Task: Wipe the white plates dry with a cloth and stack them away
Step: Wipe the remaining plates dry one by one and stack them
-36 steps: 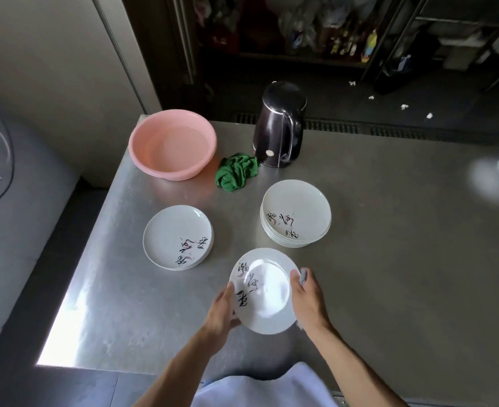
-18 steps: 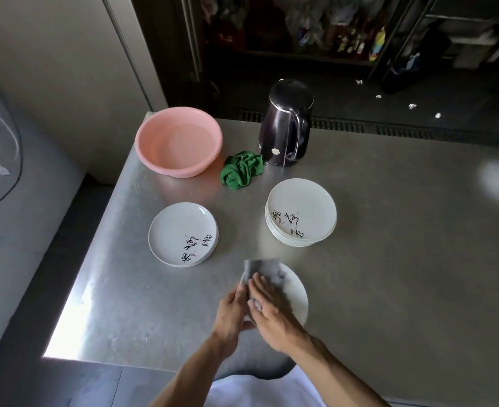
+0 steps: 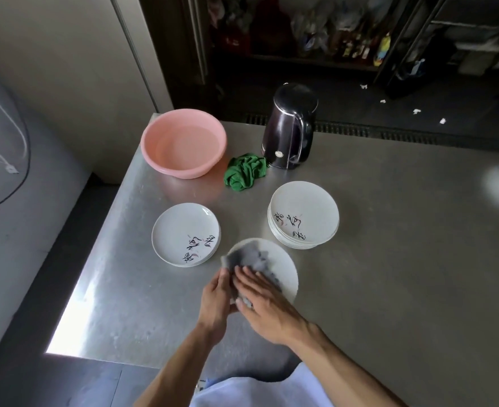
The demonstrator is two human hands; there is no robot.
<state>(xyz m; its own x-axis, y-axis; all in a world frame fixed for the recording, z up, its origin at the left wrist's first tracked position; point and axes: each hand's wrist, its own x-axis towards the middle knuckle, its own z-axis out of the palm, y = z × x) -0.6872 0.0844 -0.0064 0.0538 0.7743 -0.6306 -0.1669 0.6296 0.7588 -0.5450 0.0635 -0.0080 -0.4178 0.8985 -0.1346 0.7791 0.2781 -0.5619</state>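
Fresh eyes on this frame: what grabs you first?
Front centre: the left hand grips a round white ceramic plate while the right hand presses a grey cloth on it. Then the round pink plastic basin at the far left corner of the steel table, and the stack of white plates mid-table.

left hand [image 3: 216, 301]: bare, forearm bare | right hand [image 3: 268, 309]: bare, forearm bare to frame edge | torso: pale blue-white cloth garment [image 3: 260, 390], plain, softly creased

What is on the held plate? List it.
A grey cloth lies on the plate, pressed flat by the right hand; the left hand grips the rim. The plate's surface beneath them is hidden.
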